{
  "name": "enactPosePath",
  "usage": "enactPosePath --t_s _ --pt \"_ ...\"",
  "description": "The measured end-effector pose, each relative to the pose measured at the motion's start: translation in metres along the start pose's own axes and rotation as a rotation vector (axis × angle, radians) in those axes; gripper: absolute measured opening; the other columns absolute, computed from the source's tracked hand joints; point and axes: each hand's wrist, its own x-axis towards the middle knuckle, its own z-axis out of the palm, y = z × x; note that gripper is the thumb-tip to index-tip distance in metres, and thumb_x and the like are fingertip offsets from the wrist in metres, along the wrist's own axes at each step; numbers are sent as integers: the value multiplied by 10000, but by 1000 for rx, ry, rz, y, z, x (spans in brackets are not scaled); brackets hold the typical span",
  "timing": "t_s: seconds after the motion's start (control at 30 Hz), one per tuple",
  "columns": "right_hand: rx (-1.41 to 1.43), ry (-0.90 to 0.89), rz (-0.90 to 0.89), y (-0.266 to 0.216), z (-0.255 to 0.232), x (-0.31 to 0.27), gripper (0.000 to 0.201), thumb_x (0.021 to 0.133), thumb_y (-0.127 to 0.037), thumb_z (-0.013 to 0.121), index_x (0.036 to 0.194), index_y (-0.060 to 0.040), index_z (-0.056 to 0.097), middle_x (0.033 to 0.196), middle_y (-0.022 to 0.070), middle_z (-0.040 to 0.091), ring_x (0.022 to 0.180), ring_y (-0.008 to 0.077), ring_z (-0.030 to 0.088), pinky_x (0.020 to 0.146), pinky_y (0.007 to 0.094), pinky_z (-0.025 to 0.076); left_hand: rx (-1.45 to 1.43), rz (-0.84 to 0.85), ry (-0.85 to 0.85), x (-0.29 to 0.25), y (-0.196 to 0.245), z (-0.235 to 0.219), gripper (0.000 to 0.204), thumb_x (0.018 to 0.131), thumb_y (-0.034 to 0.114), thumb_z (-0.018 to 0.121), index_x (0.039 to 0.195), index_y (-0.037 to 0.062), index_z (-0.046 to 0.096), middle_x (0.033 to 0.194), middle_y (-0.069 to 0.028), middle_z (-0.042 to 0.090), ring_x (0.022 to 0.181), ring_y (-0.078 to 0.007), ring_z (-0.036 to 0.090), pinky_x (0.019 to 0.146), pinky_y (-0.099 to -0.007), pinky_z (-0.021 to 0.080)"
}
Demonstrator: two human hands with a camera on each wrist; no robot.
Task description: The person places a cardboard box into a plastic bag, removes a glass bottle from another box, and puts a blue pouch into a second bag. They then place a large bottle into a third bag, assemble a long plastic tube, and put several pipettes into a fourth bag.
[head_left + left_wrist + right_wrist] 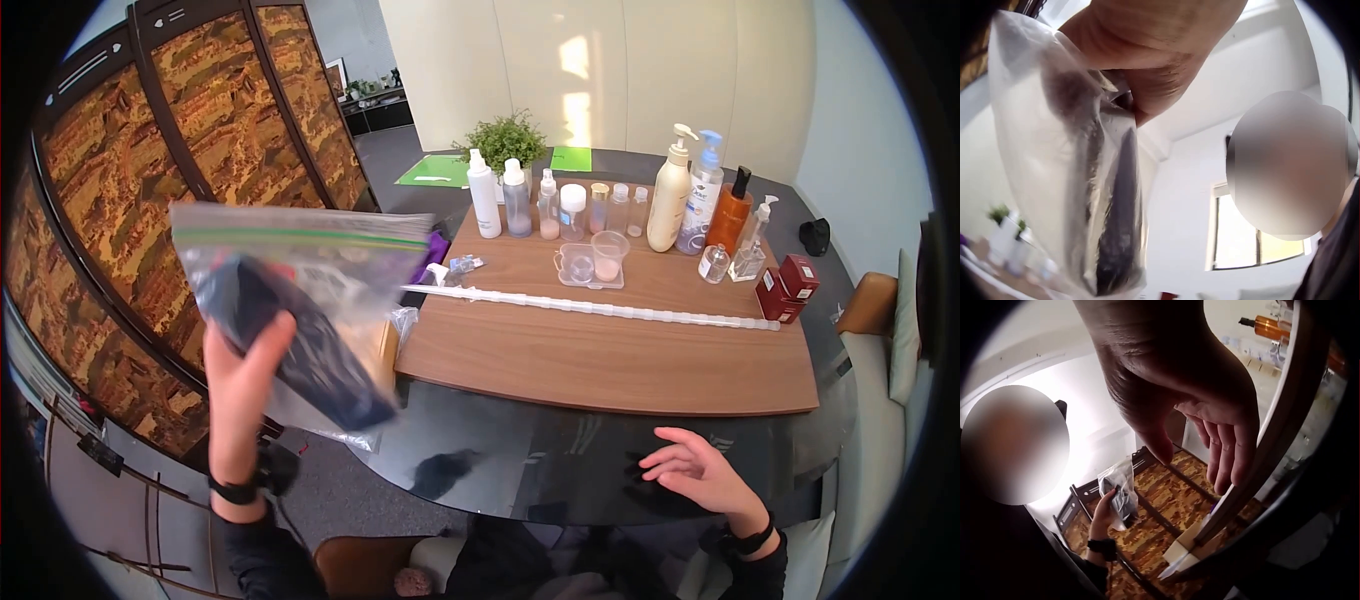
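Note:
A clear zip bag (350, 255) with a green-and-yellow seal strip hangs at the left of the head view, a dark long object (325, 360) inside it. My left hand (240, 370) grips the bag from below, thumb across its front. The left wrist view has the left hand (1160, 37) pinching the same bag (1035, 144). Over the black table edge, my right hand (705, 475) hangs with loosely bent fingers and holds nothing; the right wrist view shows this hand (1191, 394) too.
A wooden board (560, 370) bears several bottles, a clear open case (590, 268), a long white strip (600, 308) and dark red boxes (775, 297). Behind stands a plant (508, 145). A folding screen (100, 230) rises at left; a cardboard box (385, 355) sits beside the board.

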Motion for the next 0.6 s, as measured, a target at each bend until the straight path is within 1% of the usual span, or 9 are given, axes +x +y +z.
enactPosePath --t_s 0.07,0.1,0.2,0.27,0.3,0.33,0.47,0.53,0.6 --pt "-69 54 27 6 -8 -7 509 936 -23 588 1401 -44 383 1163 146 640 1048 192 646 912 297 506 214 96 13 31 -20 -21 347 861 77 657 1186 -9 570 1013 -41 645 911 -115 595 825 -268 477" --pt "-48 66 42 8 -9 -10 457 936 -33 593 1362 -27 429 1122 133 660 1015 180 656 886 287 515 344 57 18 43 -27 -27 371 854 57 656 1207 -7 561 1000 -43 645 895 -106 584 810 -275 482" --pt "-61 45 -7 21 -15 -12 383 936 -31 591 1305 -5 491 1083 134 674 980 184 666 861 289 526 1005 134 -80 72 -62 -34 438 807 133 639 1222 26 548 1044 -173 657 938 -309 656 821 -385 506" --pt "31 114 3 30 -17 -11 339 937 -30 589 1268 6 524 1064 134 678 964 182 668 854 291 530 1234 48 -160 74 -78 -18 429 771 144 610 1178 31 534 1076 -226 619 980 -400 624 836 -459 501" --pt "78 154 3 34 -17 -11 318 937 -29 588 1249 11 541 1055 134 680 955 180 669 851 291 532 1353 67 -205 75 -98 -13 312 792 134 602 1069 16 520 1004 -207 610 880 -399 649 734 -482 529" --pt "66 175 -20 38 -18 -11 306 938 -29 588 1238 12 549 1046 133 680 951 177 668 849 290 534 1489 35 -285 76 -113 -4 318 789 136 620 1067 22 515 1021 -193 607 837 -366 673 693 -453 552" --pt "18 220 -67 47 -13 -12 267 941 -27 583 1205 16 576 1016 125 682 935 166 665 848 285 539 1612 -48 -421 66 -152 34 605 779 134 651 1329 26 425 1097 -163 585 841 -320 691 699 -377 573" --pt "10 222 -86 47 -14 -12 256 943 -26 580 1195 18 582 1008 123 682 931 163 664 848 285 542 1466 -53 -631 63 -155 44 923 719 342 746 1458 15 299 1099 -221 587 913 -370 672 755 -428 564" --pt "32 218 -107 49 -16 -15 247 946 -26 576 1188 23 585 1004 124 683 929 162 664 847 286 545 1289 -118 -779 65 -148 55 1063 677 465 764 1488 16 246 1130 -267 586 984 -400 645 833 -447 539"
